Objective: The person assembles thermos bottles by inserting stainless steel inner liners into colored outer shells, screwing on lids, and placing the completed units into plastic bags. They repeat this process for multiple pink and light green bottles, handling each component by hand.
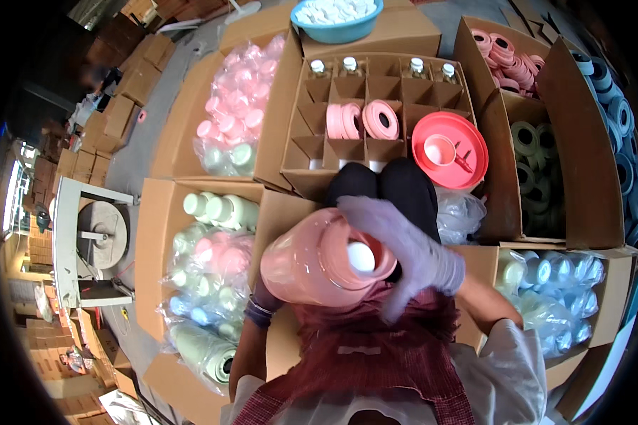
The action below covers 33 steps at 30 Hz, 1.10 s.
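Note:
A glossy pink vacuum flask (301, 262) lies tilted above my lap, its mouth toward the right. A round white piece (361, 258) shows inside its pink collar. My left hand (265, 296) supports the flask from the lower left; the flask hides its fingers. My right hand (404, 244), in a pale lilac glove and slightly blurred, arches over the collar with fingers and thumb spread apart. Its fingertips are at the collar's upper edge. Ahead stands a divided carton (312, 152) with pink ring-shaped parts (381, 119) and a red round tray (432, 177) on it.
Cartons surround me. At left are bagged pink cups (234, 124) and pale green flasks (232, 211); at right, pink rings (502, 49), green rings (526, 138) and bagged blue flasks (535, 270). A blue basin (340, 28) of white pieces stands at the back. White-capped bottles (349, 67) fill several cells.

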Each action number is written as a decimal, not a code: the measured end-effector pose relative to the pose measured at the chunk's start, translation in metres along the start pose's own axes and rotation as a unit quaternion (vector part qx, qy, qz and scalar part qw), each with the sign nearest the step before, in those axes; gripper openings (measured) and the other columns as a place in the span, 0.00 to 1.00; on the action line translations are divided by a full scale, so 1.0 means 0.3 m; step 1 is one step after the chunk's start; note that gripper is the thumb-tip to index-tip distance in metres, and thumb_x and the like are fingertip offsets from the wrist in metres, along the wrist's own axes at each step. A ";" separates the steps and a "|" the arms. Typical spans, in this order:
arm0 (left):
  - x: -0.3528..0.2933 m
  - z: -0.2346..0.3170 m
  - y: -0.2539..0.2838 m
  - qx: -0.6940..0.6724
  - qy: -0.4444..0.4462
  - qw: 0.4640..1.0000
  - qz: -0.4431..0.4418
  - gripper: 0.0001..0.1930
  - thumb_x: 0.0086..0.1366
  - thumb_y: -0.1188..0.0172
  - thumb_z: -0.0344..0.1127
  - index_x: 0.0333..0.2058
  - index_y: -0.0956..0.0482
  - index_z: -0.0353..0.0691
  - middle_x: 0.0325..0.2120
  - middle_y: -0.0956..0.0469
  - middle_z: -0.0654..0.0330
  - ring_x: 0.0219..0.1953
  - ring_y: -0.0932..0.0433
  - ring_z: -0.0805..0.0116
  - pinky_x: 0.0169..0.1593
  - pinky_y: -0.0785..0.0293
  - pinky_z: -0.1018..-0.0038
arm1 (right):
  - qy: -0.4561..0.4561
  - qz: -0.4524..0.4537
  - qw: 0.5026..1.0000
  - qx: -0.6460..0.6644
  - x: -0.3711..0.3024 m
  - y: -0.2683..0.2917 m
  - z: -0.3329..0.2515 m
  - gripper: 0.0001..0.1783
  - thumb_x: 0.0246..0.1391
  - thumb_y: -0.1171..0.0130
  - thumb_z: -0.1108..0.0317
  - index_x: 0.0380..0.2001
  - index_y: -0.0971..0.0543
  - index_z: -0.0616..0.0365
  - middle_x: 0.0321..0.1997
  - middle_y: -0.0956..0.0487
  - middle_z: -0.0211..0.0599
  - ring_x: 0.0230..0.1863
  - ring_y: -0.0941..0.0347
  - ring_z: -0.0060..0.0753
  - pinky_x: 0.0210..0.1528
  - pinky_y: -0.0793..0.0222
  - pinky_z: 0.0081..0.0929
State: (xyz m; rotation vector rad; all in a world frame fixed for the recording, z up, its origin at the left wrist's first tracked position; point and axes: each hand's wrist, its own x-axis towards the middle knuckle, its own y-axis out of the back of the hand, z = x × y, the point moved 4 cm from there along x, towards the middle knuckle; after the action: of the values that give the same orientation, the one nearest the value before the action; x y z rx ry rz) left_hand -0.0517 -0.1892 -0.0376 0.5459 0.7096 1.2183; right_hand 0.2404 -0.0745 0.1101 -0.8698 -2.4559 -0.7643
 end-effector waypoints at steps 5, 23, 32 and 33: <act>0.102 0.070 0.013 -0.186 -0.022 0.979 0.075 0.23 0.62 0.39 0.38 0.55 0.28 0.40 0.54 0.27 0.55 0.58 0.30 0.60 0.60 0.36 0.63 | 0.069 -0.036 0.997 0.001 0.180 0.062 -0.107 0.46 0.38 0.24 0.56 0.58 0.33 0.65 0.58 0.31 0.51 0.59 0.34 0.53 0.62 0.38 0.43; 0.463 0.101 -0.188 -0.567 -0.011 0.815 0.116 0.20 0.62 0.40 0.40 0.51 0.26 0.40 0.47 0.24 0.52 0.49 0.25 0.56 0.51 0.30 0.64 | -0.037 0.262 0.949 -0.169 0.246 0.224 -0.164 0.40 0.32 0.25 0.62 0.52 0.27 0.62 0.52 0.24 0.43 0.53 0.28 0.39 0.55 0.34 0.34; 0.443 0.000 -0.130 -0.461 0.036 0.875 0.143 0.19 0.62 0.41 0.41 0.50 0.25 0.41 0.43 0.23 0.50 0.44 0.23 0.53 0.46 0.27 0.64 | -0.016 0.211 0.973 -0.090 0.244 0.211 -0.056 0.35 0.29 0.24 0.63 0.46 0.23 0.62 0.46 0.22 0.42 0.46 0.24 0.40 0.50 0.30 0.32; 0.462 -0.001 -0.110 -0.433 0.029 0.890 0.142 0.19 0.62 0.41 0.41 0.49 0.25 0.41 0.43 0.23 0.50 0.44 0.23 0.53 0.46 0.27 0.64 | -0.022 0.213 0.974 -0.074 0.229 0.222 -0.046 0.35 0.29 0.24 0.63 0.46 0.23 0.62 0.47 0.22 0.42 0.47 0.24 0.40 0.51 0.31 0.32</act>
State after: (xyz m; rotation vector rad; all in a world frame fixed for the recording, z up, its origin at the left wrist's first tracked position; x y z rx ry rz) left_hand -0.0054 -0.0644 -0.0884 -0.1475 0.0751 1.6739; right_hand 0.2387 -0.0093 0.1817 -1.4236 -2.1511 -0.7758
